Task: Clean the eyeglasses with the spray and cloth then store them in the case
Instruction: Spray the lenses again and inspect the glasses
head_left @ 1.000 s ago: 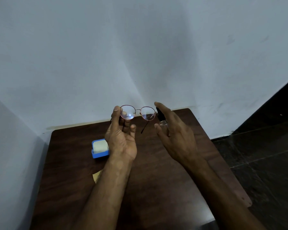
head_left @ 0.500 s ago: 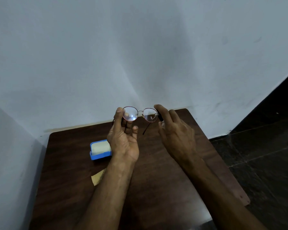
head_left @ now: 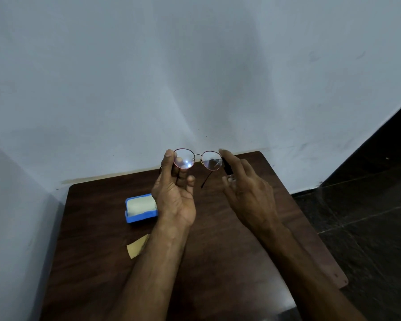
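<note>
We hold the eyeglasses [head_left: 198, 158] above the table [head_left: 218, 262], long axis running left to right, our left hand [head_left: 174, 200] pinching the left rim, while our right hand [head_left: 250, 195], fingers curled round the spray bottle [head_left: 227, 167], sits just beside the right lens.

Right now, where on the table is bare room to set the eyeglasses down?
Bare wood of the table lies between the left forearm and the right forearm, and in the back left corner behind the blue case. Crowded at left: case and yellow cloth beside that forearm.
</note>
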`<state>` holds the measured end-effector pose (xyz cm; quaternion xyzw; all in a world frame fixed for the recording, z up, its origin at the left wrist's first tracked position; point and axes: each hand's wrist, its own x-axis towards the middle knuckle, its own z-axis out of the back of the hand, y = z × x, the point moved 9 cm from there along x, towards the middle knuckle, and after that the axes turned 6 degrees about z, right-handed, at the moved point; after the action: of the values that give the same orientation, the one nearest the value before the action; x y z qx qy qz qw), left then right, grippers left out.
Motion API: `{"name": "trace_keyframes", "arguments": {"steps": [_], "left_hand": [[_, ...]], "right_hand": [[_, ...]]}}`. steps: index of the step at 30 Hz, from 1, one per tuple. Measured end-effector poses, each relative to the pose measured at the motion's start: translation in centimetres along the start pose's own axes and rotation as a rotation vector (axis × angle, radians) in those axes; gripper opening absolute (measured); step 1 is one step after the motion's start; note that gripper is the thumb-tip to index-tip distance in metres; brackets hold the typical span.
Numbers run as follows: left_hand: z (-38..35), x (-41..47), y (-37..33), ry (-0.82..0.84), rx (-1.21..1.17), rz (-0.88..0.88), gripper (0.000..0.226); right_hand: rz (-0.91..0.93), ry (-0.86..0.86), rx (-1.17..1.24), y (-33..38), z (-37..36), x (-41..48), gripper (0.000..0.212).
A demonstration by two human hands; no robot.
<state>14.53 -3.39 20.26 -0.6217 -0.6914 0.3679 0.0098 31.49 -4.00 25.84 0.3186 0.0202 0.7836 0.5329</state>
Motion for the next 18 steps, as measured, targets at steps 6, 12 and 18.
{"name": "trace_keyframes", "arguments": {"steps": [6,12,18], "left_hand": [[-0.2,-0.1,0.8,0.024,0.001,0.039,0.006],[-0.4,0.4,2.4,0.080,-0.060,0.133,0.007],[-0.9,-0.4,3.0,0.094,-0.063,0.171,0.008]], "right_hand": [[-0.019,-0.005,0.046,0.8,1.0,0.0,0.062],[0.064,0.036,0.089,4.7,1.6,0.4,0.057],[0.062,0.029,0.044,4.5,0.5,0.5,0.044]]}}
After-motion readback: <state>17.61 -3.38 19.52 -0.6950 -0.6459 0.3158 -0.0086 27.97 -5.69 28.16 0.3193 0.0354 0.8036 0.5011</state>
